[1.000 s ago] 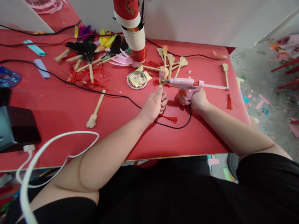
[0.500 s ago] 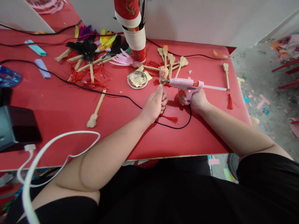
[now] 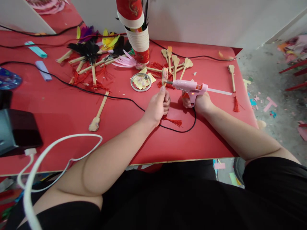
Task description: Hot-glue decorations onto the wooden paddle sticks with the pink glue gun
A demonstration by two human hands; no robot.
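Observation:
My left hand (image 3: 158,104) is closed round the handle of a small wooden stick with a wide head (image 3: 165,76); its head stands upright above my thumb, and a red tassel (image 3: 174,122) hangs out below my fist. In my right hand (image 3: 200,101) is a pink hot glue gun (image 3: 188,86), its orange trigger partly under my fingers and a small light glowing on its side. The gun's metal nozzle points left, at the lower part of the stick's head; whether they touch I cannot tell. A pale glue stick (image 3: 219,91) sticks out of the gun's back.
Behind my hands lie several wooden tasselled sticks (image 3: 176,62) and a round dish (image 3: 141,82) with yellowish pieces. Stacked paper cups (image 3: 137,40) and feathered sticks (image 3: 92,52) stand or lie further left. A black cord (image 3: 115,96) crosses the red table (image 3: 192,143). A white cable (image 3: 69,137) loops near my left arm.
The wooden stick's head has turned, showing narrower now. Both hands and the glue gun have shifted very slightly left.

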